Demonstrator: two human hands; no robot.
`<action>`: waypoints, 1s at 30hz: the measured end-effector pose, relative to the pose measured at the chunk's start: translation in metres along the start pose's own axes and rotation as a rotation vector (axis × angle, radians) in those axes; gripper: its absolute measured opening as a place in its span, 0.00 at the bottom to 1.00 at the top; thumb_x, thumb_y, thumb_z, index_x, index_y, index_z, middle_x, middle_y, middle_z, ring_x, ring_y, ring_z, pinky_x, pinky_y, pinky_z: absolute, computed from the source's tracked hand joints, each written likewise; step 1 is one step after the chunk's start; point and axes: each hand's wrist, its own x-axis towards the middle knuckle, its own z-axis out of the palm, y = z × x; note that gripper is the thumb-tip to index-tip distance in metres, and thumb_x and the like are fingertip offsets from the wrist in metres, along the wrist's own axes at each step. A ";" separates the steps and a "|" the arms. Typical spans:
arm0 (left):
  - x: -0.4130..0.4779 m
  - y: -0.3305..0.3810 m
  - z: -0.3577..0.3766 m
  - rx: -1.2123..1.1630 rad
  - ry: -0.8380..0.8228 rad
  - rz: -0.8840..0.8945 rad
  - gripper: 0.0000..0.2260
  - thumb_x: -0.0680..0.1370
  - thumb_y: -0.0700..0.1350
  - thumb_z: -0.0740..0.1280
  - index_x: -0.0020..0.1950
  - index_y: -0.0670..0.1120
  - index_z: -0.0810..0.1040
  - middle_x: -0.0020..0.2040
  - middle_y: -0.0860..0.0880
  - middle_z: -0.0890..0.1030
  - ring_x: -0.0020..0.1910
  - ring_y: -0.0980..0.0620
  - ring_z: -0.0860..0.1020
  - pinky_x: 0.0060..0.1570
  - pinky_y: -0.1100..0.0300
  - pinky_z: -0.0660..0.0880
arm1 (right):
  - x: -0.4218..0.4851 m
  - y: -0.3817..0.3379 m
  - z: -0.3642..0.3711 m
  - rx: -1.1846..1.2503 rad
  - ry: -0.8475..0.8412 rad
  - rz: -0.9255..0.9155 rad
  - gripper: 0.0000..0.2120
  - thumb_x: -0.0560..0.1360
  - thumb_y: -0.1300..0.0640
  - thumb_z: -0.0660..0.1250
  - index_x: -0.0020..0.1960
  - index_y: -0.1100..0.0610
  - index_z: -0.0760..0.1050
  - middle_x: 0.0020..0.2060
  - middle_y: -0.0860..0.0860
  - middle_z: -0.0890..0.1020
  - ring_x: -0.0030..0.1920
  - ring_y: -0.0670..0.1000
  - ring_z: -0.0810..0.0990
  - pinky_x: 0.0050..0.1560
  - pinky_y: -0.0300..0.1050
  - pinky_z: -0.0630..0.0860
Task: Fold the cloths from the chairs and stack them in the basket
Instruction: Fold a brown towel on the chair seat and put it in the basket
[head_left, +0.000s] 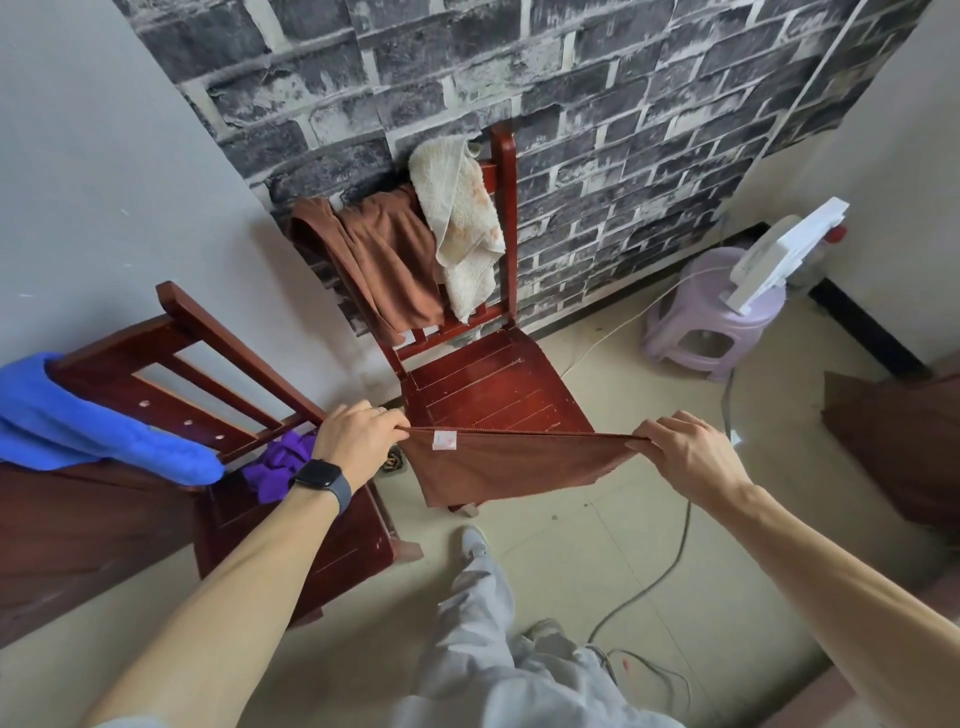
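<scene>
Hands hold a brown cloth (509, 462) out flat in the air, low in front of the person, its top edge pulled taut and level. The left hand (358, 436) pinches the left top corner, fingers (389, 418) clamped together on the hem just beside a small white label. The right hand (685, 447) pinches the right top corner the same way, its fingers curled tight on the fabric. The cloth hangs in front of the front edge of the facing chair (493, 384), whose seat is bare red wood.

Over that chair's back hang a second brown cloth (395, 260) and, touching it on the right, a cream towel (462, 223) with orange stains. The side chair (234, 364) stands to the left, turned at an angle; a blue cloth (78, 421) lies draped over its back rail and a purple cloth (280, 462) sits crumpled on its seat. A dark watch (319, 475) is on the left wrist.

Off to the right, by the brick-patterned wall (623, 130), a lilac stool (711, 322) carries a white appliance (779, 254). A grey cable (670, 566) trails across the tiled floor (571, 545).
</scene>
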 end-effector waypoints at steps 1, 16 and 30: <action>0.005 -0.005 0.005 -0.001 -0.005 -0.007 0.07 0.78 0.52 0.69 0.52 0.53 0.84 0.46 0.52 0.86 0.47 0.47 0.79 0.44 0.56 0.72 | 0.007 0.001 0.003 -0.010 -0.001 -0.007 0.06 0.75 0.55 0.74 0.45 0.58 0.82 0.34 0.51 0.82 0.37 0.59 0.79 0.31 0.49 0.78; 0.109 -0.061 -0.001 0.124 0.220 0.175 0.07 0.72 0.48 0.77 0.39 0.45 0.83 0.35 0.47 0.82 0.37 0.44 0.81 0.34 0.55 0.77 | 0.161 0.005 0.012 -0.153 -0.038 -0.018 0.07 0.77 0.58 0.72 0.50 0.63 0.82 0.39 0.58 0.83 0.42 0.62 0.79 0.38 0.54 0.76; 0.047 -0.043 0.137 0.151 0.066 0.120 0.09 0.70 0.46 0.78 0.38 0.46 0.79 0.34 0.48 0.80 0.36 0.44 0.79 0.34 0.53 0.73 | 0.090 0.030 0.156 -0.099 -0.149 0.125 0.09 0.70 0.60 0.79 0.49 0.59 0.85 0.43 0.55 0.84 0.43 0.63 0.80 0.40 0.56 0.80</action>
